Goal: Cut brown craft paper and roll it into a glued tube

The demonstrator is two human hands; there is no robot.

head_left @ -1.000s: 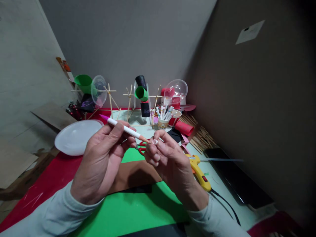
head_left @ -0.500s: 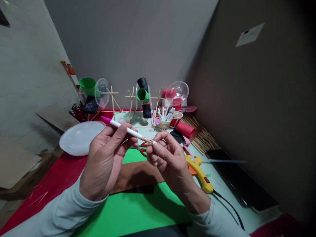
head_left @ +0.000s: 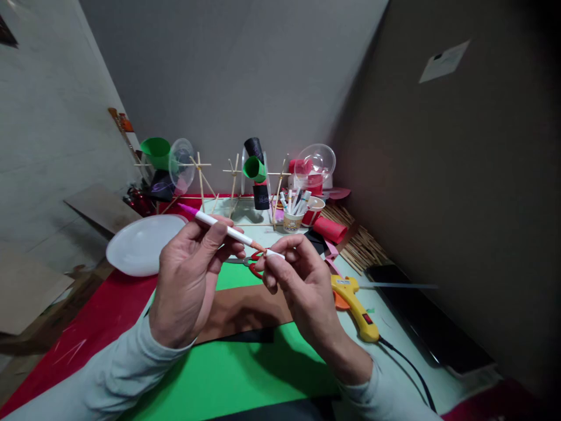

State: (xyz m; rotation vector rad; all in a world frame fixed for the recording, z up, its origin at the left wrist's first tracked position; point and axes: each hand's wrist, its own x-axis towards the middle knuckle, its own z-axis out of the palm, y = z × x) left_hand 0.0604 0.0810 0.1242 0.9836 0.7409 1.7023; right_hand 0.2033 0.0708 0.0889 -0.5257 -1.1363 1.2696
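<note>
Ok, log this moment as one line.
left hand: holds marker | right hand: pinches white cap | nearby: scissors, glue gun, brown sheet

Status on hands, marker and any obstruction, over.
Left hand grips white marker, orange-brown end toward right hand. Right hand pinches white cap at that end. No obstruction seen between; red-handled scissors partly hidden behind right hand.

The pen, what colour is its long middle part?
White: the pen shows best in the head view.
</note>
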